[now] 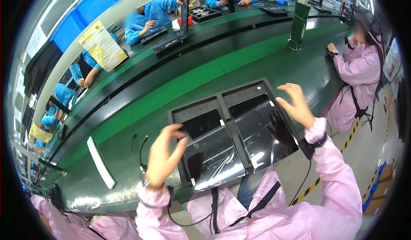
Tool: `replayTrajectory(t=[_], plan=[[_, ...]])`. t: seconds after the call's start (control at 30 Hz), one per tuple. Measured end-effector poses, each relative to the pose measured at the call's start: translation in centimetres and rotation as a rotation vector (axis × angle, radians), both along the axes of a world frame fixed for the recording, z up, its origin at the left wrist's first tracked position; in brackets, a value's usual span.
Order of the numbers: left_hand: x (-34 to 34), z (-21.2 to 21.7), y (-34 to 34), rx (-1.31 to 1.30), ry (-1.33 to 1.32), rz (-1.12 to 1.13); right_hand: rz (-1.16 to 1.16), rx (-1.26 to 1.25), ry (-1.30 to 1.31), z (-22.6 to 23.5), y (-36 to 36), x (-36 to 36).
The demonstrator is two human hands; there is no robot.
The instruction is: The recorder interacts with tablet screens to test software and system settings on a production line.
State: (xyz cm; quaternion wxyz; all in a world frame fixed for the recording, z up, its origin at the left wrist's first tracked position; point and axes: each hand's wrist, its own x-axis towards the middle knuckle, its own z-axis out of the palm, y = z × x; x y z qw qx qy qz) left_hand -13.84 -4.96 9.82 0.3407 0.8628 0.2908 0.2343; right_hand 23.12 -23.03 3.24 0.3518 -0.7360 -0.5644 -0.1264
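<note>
Left fingers (174, 134): I am seeing them spread and curled, holding nothing, hovering just above the near left corner of the black moulded two-pocket tray (216, 98).
Right fingers (287, 95): they are splayed wide, gripping nothing, hanging over the tray's right edge.
Left hand (162, 158): it is rising from a pink striped sleeve, palm turned inward.
Right hand (297, 105): it is standing raised, with a dark wrist strap and cord trailing from the cuff.
Thing in hand's reach: two glossy dark flat panels wrapped in clear film, the left panel (209, 148) and the right panel (263, 131), are lying side by side in the tray's pockets, between my two hands.
Handling, as I judge it: the panels are looking thin, stiff, breakable and slippery under the film; I would be taking them by the edges, not the faces.
Surface: the green matted surface (180, 83) is carrying the tray; a white flat bar (101, 163) is lying well to the left.
Around: people in blue coats are working across the line; a person in pink is sitting to the right.
</note>
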Motion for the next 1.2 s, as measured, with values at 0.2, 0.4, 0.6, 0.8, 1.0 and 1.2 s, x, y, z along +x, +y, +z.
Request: replayTrajectory(t=[0.2, 0.4, 0.6, 0.8, 1.0, 1.2], plan=[[13.7, -14.6, 7.9, 0.603, 0.182, 0.162, 0.127, -0.228, 0.102, -7.2, 5.4, 1.8], [14.1, -15.0, 6.7, 0.437, 0.129, 0.057, 0.091, -0.18, 0.125, -6.0, 4.8, 0.7], [14.7, -14.2, 7.3, 0.458, 0.193, -0.023, 0.078, -0.142, 0.081, -6.9, 5.7, 1.5], [14.8, -13.9, 6.8, 0.449, 0.188, -0.049, 0.125, -0.262, 0.299, -6.3, 5.5, 2.4], [12.0, -11.9, 6.4, 0.257, 0.101, -0.156, 0.4, -0.296, 0.794, -4.2, 1.6, 3.7], [7.1, -4.2, 1.1, 0.021, -0.029, -0.004, 0.015, 0.073, 0.807, -0.7, -3.4, 1.4]])
